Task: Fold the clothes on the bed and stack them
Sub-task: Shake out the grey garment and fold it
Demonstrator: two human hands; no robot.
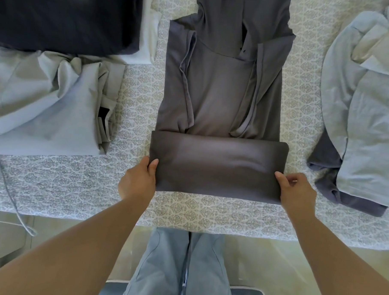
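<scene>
A dark grey shirt [223,88] lies flat at the middle of the bed [137,100], its sides already turned in and its near end doubled up into a thick band; the left hand [138,180] pinches the band's left end, thumb on top and fingers tucked under, and the right hand [296,192] grips the right end the same way, so both hands are grasping cloth rather than resting on it. To the left sits a loose pale grey garment [46,105] with a dark folded piece [65,16] beyond it; to the right a light blue heap [369,110] lies over another dark piece [334,187].

My reading is that the fold is partway done and the band has yet to be carried over the upper half. The risks from here: the two hands moving unevenly would skew the band, leaving a crooked edge; the turned-in sides, which already gape a little near the band, could slip outward as the cloth is lifted, since nothing pins them; a loose pinch might let the inner layer sag out of the roll; the collar end may bunch if the band lands short of it; and lifting the packet toward a stack with only end grips could let the middle droop and unfold.
</scene>
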